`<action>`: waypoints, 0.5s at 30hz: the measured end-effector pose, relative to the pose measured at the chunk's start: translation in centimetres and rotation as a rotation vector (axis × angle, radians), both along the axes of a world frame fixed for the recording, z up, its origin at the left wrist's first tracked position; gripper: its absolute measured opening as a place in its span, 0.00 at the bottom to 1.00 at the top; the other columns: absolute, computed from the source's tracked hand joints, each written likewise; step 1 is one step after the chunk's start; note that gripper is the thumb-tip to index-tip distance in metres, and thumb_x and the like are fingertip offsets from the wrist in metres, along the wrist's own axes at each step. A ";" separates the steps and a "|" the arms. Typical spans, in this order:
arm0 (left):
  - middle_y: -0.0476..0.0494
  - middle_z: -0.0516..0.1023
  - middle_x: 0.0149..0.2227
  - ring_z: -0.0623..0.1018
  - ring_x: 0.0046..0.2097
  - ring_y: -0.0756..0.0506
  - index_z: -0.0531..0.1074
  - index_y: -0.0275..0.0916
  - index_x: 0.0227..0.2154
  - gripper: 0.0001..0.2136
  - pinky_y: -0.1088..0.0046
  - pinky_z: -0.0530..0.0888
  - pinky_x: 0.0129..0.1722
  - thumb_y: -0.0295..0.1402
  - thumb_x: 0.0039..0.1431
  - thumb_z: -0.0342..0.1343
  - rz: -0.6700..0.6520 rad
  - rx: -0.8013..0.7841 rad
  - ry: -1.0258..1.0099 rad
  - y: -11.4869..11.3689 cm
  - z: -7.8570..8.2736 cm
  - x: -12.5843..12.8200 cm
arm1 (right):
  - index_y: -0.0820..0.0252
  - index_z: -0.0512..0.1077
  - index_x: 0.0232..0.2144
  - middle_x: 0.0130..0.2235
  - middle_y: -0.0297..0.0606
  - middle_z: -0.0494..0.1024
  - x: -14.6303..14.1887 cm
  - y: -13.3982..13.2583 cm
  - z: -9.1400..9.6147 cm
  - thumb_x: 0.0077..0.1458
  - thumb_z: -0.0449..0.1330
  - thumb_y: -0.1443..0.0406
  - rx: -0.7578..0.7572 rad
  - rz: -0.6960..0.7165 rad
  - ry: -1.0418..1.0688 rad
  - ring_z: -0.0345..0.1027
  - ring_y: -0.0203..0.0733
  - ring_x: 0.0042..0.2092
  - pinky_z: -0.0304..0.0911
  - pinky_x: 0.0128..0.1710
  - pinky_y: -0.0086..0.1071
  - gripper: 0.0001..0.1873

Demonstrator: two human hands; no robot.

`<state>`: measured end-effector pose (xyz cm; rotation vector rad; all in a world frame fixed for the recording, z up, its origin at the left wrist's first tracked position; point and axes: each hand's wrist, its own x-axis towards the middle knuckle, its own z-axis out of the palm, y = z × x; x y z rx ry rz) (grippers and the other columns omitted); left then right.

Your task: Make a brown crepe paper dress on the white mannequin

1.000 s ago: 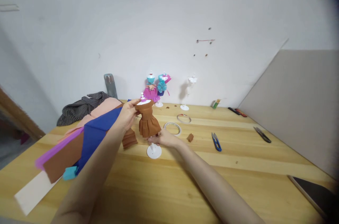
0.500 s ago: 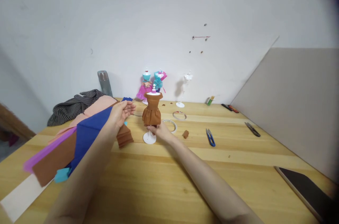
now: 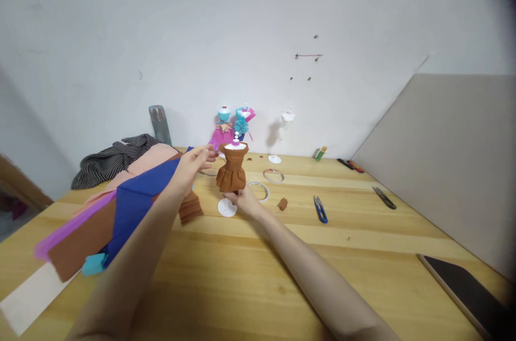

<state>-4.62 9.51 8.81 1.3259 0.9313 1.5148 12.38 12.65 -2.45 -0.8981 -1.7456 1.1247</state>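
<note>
A small dress form [image 3: 236,144] wears a brown strapless dress [image 3: 231,170] with a gathered skirt and a band round its top. Just under the skirt, my right hand [image 3: 242,201] grips the form's stand; the skirt hides part of that grip. The round white base [image 3: 227,207] shows below. My left hand [image 3: 195,165] is open beside the bodice, fingers stretched toward the dress, and holds nothing that I can see. Below the left hand, a pleated brown fabric piece [image 3: 191,208] lies on the table.
Fabric strips, including a blue piece [image 3: 135,198], cover the left side near a striped cloth [image 3: 108,164] and a flask [image 3: 160,125]. Two dressed forms [image 3: 224,134] and a white form [image 3: 287,117] stand behind. Blue thread snips [image 3: 320,209], tape rolls [image 3: 260,191] and a phone-like slab [image 3: 463,290] lie rightward.
My left hand has moved right, closer to the bodice. The dress form has tilted slightly toward me, while my right hand keeps its grip under the skirt.
</note>
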 end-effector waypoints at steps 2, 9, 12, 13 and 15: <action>0.37 0.81 0.39 0.78 0.43 0.42 0.77 0.36 0.40 0.23 0.71 0.71 0.38 0.47 0.45 0.64 0.003 -0.044 0.089 0.1 -0.3 0.3 | 0.59 0.65 0.26 0.23 0.32 0.67 -0.1 0.1 -0.1 0.45 0.57 0.62 0.021 -0.028 0.005 0.59 0.36 0.26 0.57 0.24 0.29 0.06; 0.39 0.82 0.31 0.79 0.37 0.43 0.78 0.35 0.27 0.18 0.71 0.71 0.35 0.46 0.39 0.67 0.062 -0.102 0.095 0.9 -1.2 -0.1 | 0.59 0.66 0.28 0.26 0.33 0.69 -0.3 0.3 -0.4 0.45 0.58 0.64 0.064 -0.093 0.006 0.61 0.38 0.29 0.60 0.27 0.29 0.06; 0.39 0.82 0.30 0.79 0.35 0.43 0.78 0.34 0.26 0.17 0.72 0.72 0.34 0.44 0.39 0.66 0.073 -0.116 0.096 0.8 -1.2 -0.2 | 0.60 0.66 0.28 0.25 0.32 0.68 -0.2 0.2 -0.4 0.45 0.59 0.63 0.056 -0.095 -0.011 0.61 0.37 0.28 0.59 0.26 0.29 0.07; 0.39 0.81 0.30 0.79 0.35 0.43 0.78 0.34 0.26 0.16 0.72 0.72 0.34 0.44 0.40 0.66 0.074 -0.119 0.097 0.8 -1.2 -0.2 | 0.60 0.67 0.28 0.25 0.32 0.68 -0.2 0.1 -0.4 0.45 0.59 0.63 0.053 -0.092 -0.019 0.60 0.37 0.27 0.58 0.26 0.29 0.07; 0.39 0.81 0.29 0.79 0.34 0.44 0.78 0.34 0.25 0.15 0.72 0.72 0.33 0.42 0.40 0.66 0.075 -0.121 0.098 0.8 -1.1 -0.2 | 0.61 0.67 0.28 0.24 0.31 0.68 -0.1 0.0 -0.3 0.45 0.60 0.63 0.048 -0.081 -0.037 0.59 0.35 0.26 0.56 0.25 0.28 0.08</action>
